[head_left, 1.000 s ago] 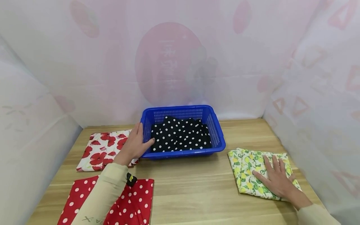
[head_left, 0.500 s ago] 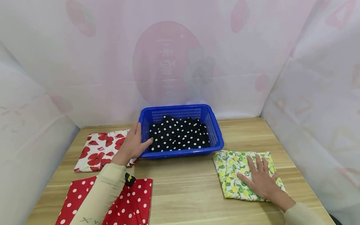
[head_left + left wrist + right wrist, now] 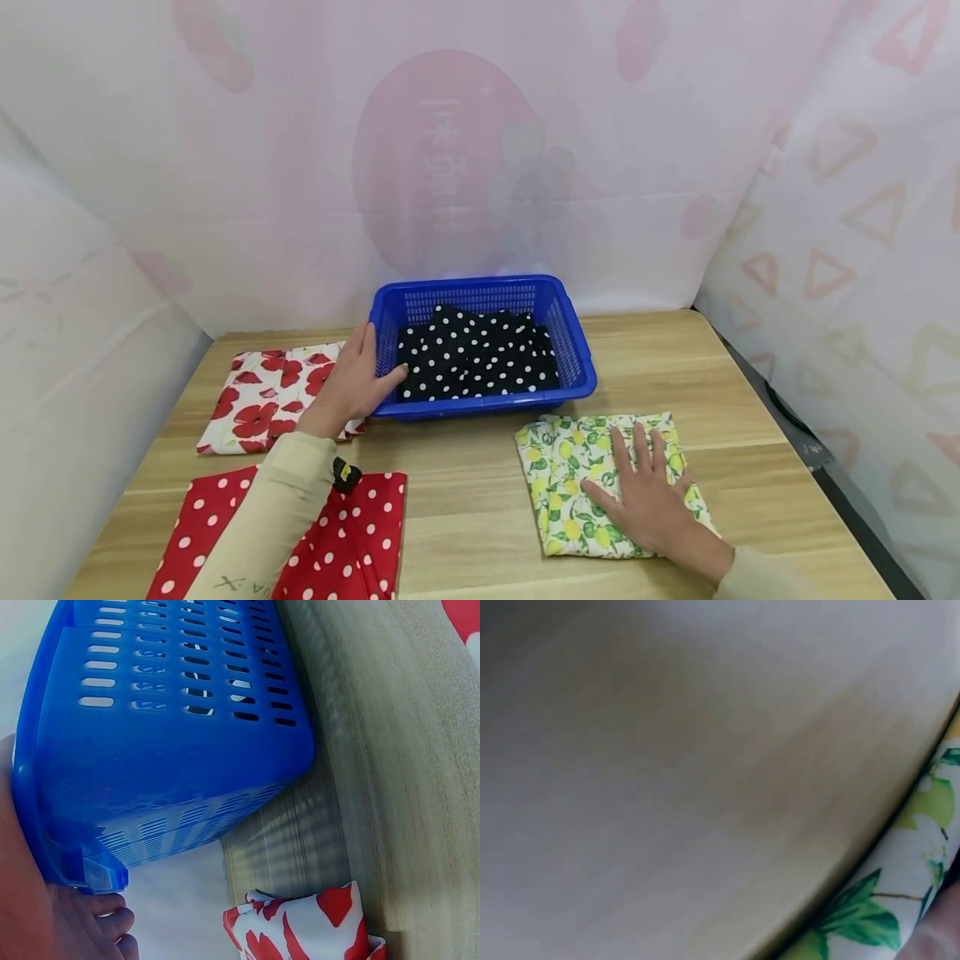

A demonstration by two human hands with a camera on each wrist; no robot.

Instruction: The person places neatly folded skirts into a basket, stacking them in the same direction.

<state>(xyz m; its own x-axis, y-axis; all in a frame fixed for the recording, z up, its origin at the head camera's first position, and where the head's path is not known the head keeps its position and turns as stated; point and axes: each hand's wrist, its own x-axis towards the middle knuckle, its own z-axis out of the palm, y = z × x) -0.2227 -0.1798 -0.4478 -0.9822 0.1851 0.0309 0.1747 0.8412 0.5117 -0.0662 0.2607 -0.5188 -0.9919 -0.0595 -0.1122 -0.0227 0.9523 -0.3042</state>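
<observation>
My left hand [image 3: 347,385] grips the left rim of a blue plastic basket [image 3: 480,407], thumb over the inner side. From the left wrist, its fingers [image 3: 112,922] curl under a corner of the basket's lip. Inside lies black cloth [image 3: 472,354] with white dots. On the right, my right hand [image 3: 647,500] rests palm down with fingers spread on a folded cloth [image 3: 558,483] printed with lemons and green leaves. Only a strip of that lemon cloth [image 3: 922,825] and a bit of skin show in the right wrist view.
A folded white cloth with red flowers [image 3: 255,408] lies left of the basket. Closer in, a red polka-dot cloth [image 3: 375,525] is partly hidden under my left forearm. Printed white sheets [image 3: 300,167] enclose the wooden table [image 3: 465,517] at the back and sides.
My right hand has slid the lemon cloth leftward across the table, nearer to the basket and slightly toward me. The left hand keeps its grip on the basket, which stays in place.
</observation>
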